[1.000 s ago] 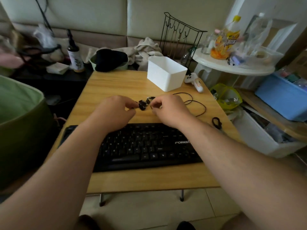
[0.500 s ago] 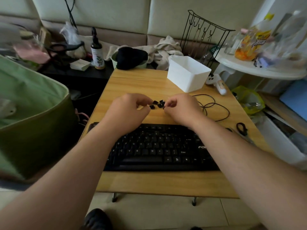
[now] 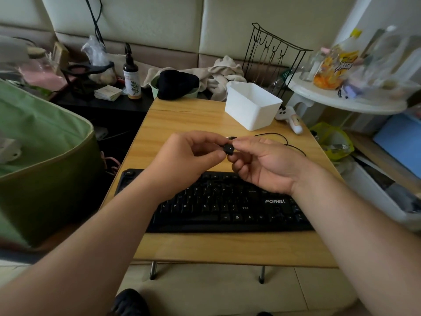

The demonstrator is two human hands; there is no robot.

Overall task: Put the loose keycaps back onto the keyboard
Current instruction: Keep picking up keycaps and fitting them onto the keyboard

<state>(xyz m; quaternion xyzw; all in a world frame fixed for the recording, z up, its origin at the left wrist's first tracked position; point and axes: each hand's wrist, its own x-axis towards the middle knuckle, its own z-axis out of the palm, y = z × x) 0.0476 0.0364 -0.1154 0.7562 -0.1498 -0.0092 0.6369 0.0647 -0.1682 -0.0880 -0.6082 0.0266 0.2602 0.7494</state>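
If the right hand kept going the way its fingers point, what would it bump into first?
Probably the left hand. The right hand points leftward, pinching a black keycap that the left fingertips already touch or nearly touch.

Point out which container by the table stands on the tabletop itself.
The white bin, open-topped, at the table's far right corner. The green bag stands beside the table; the blue box sits on shelving to the right.

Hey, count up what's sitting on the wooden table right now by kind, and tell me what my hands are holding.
On the wooden table:
Keyboard: 1
White bin: 1
Black cable: 1
White handheld gadget: 1
Total: 4
Held above the table: 1 black keycap, pinched between the left hand and right hand. Any loose keycaps behind the hands can't be counted.
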